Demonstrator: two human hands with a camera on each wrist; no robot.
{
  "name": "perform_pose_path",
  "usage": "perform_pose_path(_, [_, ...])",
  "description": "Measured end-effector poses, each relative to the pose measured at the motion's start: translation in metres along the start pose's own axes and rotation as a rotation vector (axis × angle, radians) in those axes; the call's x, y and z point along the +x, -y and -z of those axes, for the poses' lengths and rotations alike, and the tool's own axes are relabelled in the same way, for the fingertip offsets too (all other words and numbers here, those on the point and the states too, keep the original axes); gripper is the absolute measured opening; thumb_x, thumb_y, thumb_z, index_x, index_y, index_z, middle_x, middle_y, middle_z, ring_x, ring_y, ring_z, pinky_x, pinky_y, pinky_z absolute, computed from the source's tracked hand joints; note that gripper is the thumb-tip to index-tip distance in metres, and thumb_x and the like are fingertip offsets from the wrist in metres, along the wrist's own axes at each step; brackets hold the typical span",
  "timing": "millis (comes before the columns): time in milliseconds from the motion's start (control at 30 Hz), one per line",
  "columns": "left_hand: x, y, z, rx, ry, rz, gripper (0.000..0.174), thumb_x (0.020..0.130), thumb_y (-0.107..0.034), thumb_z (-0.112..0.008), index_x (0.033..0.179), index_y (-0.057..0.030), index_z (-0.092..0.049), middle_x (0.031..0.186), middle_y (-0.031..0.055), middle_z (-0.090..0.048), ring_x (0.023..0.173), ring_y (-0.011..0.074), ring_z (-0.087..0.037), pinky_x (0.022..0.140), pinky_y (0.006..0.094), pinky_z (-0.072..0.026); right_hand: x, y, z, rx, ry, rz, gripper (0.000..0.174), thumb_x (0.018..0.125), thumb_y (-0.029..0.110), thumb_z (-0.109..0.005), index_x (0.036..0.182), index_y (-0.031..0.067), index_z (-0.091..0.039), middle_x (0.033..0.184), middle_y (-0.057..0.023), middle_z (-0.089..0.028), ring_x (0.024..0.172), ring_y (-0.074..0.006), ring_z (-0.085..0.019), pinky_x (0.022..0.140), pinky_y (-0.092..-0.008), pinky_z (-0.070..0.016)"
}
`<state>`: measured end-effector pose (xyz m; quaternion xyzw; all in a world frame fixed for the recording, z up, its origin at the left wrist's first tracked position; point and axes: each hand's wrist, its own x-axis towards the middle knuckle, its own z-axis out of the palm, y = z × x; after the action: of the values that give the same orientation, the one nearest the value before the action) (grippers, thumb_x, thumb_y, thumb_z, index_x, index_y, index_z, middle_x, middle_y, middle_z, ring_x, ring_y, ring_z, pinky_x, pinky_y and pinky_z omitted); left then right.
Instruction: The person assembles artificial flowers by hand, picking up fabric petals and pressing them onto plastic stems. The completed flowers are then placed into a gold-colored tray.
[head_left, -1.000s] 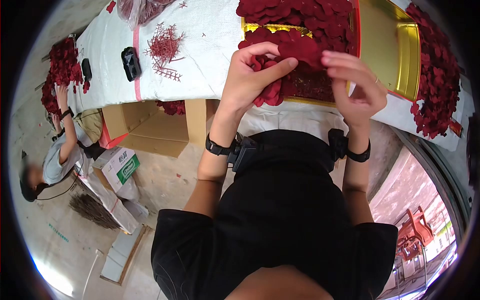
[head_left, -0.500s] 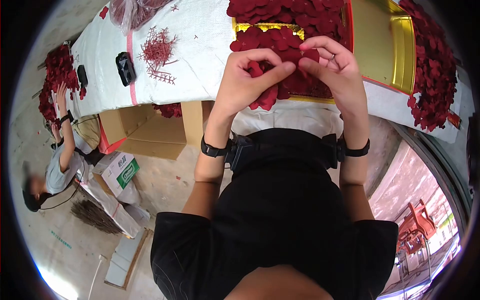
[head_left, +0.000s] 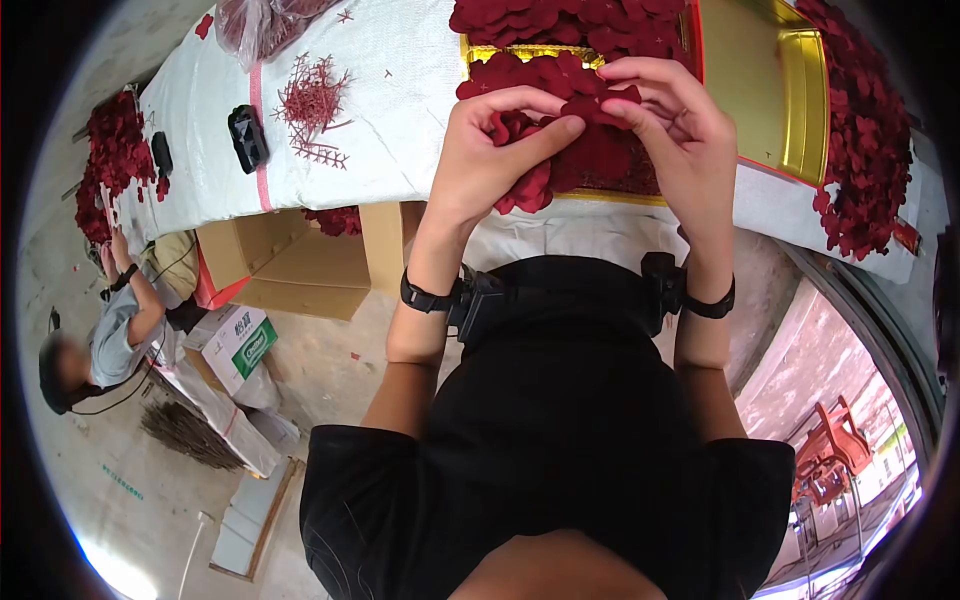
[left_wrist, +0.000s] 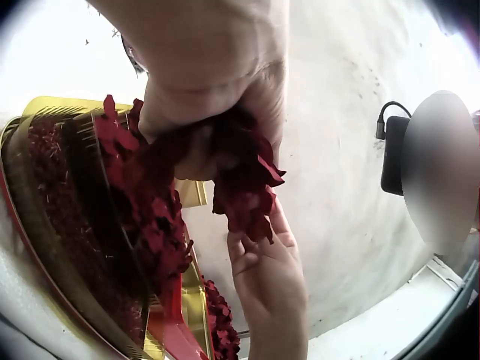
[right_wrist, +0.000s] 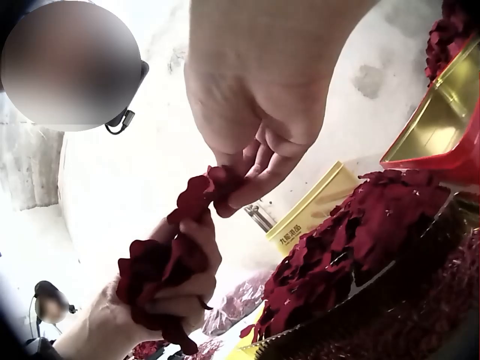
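In the head view my left hand [head_left: 470,155] holds a bunch of dark red fabric flower petals [head_left: 525,192] in its curled fingers, thumb laid across the front. My right hand [head_left: 690,135] pinches the edge of a petal piece [right_wrist: 196,193] that spans the two hands in the right wrist view. Both hands are over the near side of a gold-lined box [head_left: 464,50] heaped with the same petals [head_left: 580,25]. From the left wrist view, the held bunch [left_wrist: 244,180] hangs below the left palm, with the right fingertips at its lower edge.
A gold tray [head_left: 755,100] adjoins the box, and a petal heap [head_left: 870,160] lies farther right. Leftward on the white-covered table are a pile of thin red stems [head_left: 312,103], a black device [head_left: 247,138] and a plastic bag [head_left: 262,30]. Another person [head_left: 120,325] works at far left.
My right hand has come in from the right, fingers apart from the petals, and now pinches a petal piece beside the left hand. The left hand keeps its bunch.
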<state>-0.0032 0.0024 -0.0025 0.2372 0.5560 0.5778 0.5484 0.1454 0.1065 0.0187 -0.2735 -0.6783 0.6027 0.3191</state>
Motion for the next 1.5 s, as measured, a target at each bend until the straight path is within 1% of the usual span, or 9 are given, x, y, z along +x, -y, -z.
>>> perform_pose_path(133, [-0.002,-0.006,-0.001,-0.030,0.017,0.015,0.009,0.078,-0.006,-0.073,0.085,-0.0030,-0.068,0.076,-0.0032,-0.063,0.068,0.0001,-0.052,0.059,0.0162,-0.0399,0.001,0.000,0.004,0.016,0.038,-0.003,0.021,0.082,-0.003,-0.063,0.103,-0.0014,-0.061,0.100,-0.0043,-0.065,0.081,-0.0064,-0.060,0.070,-0.0193,-0.0489])
perform_pose_path(300, [-0.001,-0.004,-0.002,0.045,0.028,-0.090,0.008,0.079,-0.007,-0.073,0.082,-0.0031,-0.066,0.074,-0.0038,-0.062,0.067,0.0004,-0.052,0.059,0.0163,-0.0394,0.002,0.002,0.007,0.173,0.129,-0.185,0.041,0.075,-0.008,-0.069,0.112,0.0033,-0.058,0.101,-0.0041,-0.063,0.081,-0.0045,-0.058,0.069,-0.0174,-0.0490])
perform_pose_path(433, [-0.001,-0.004,-0.001,0.019,0.025,-0.051,0.008,0.080,-0.008,-0.072,0.082,-0.0029,-0.066,0.073,-0.0038,-0.061,0.066,0.0001,-0.051,0.058,0.0158,-0.0387,0.003,-0.001,0.012,0.283,0.179,-0.292,0.054,0.073,-0.012,-0.069,0.122,0.0046,-0.052,0.100,-0.0063,-0.063,0.084,-0.0056,-0.059,0.070,-0.0169,-0.0499])
perform_pose_path(633, [0.000,-0.001,0.003,-0.083,0.057,0.021,0.011,0.080,-0.009,-0.072,0.086,-0.0022,-0.066,0.074,-0.0032,-0.061,0.063,0.0003,-0.051,0.055,0.0153,-0.0392,0.005,0.001,0.017,0.392,0.227,-0.318,0.054,0.074,-0.014,-0.066,0.123,0.0006,-0.048,0.102,-0.0101,-0.063,0.090,-0.0112,-0.063,0.078,-0.0224,-0.0539])
perform_pose_path(900, [-0.002,-0.008,-0.003,0.133,0.116,-0.058,0.026,0.077,0.004,-0.069,0.102,-0.0016,-0.063,0.090,0.0028,-0.065,0.062,0.0029,-0.057,0.050,0.0159,-0.0412,0.008,0.004,0.022,0.293,0.281,-0.350,0.055,0.075,-0.015,-0.063,0.124,0.0044,-0.049,0.100,-0.0069,-0.061,0.081,-0.0080,-0.063,0.069,-0.0172,-0.0526])
perform_pose_path(1133, [-0.001,0.002,-0.006,0.291,-0.007,-0.113,0.018,0.078,-0.001,-0.070,0.095,-0.0011,-0.065,0.077,0.0009,-0.064,0.048,0.0013,-0.051,0.041,0.0163,-0.0331,0.007,-0.002,0.022,0.204,0.302,-0.363,0.055,0.074,-0.013,-0.065,0.124,0.0061,-0.050,0.101,-0.0030,-0.056,0.073,-0.0019,-0.059,0.061,-0.0140,-0.0481])
perform_pose_path(1333, [0.002,0.005,0.000,0.041,-0.086,0.070,0.015,0.081,-0.009,-0.071,0.093,-0.0009,-0.065,0.064,-0.0031,-0.057,0.044,0.0008,-0.045,0.038,0.0173,-0.0296,0.008,-0.019,0.024,0.205,0.238,-0.318,0.046,0.075,-0.011,-0.064,0.117,0.0044,-0.055,0.099,-0.0037,-0.058,0.071,-0.0038,-0.061,0.061,-0.0163,-0.0488])
perform_pose_path(1467, [0.003,0.005,0.016,-0.064,-0.210,0.040,0.015,0.081,-0.008,-0.071,0.091,0.0022,-0.066,0.066,-0.0020,-0.057,0.046,0.0018,-0.047,0.040,0.0179,-0.0324,-0.003,-0.030,0.018,-0.153,0.313,-0.437,0.023,0.077,-0.007,-0.062,0.097,0.0030,-0.063,0.080,-0.0057,-0.065,0.069,-0.0072,-0.064,0.060,-0.0204,-0.0487])
perform_pose_path(1500, [0.004,0.005,0.018,-0.086,-0.232,0.031,0.016,0.081,-0.008,-0.071,0.091,0.0030,-0.065,0.067,-0.0019,-0.057,0.045,0.0018,-0.047,0.040,0.0179,-0.0324,-0.008,-0.037,0.014,-0.324,0.400,-0.357,0.020,0.075,-0.003,-0.065,0.094,0.0042,-0.065,0.078,-0.0079,-0.066,0.067,-0.0142,-0.065,0.059,-0.0255,-0.0496])
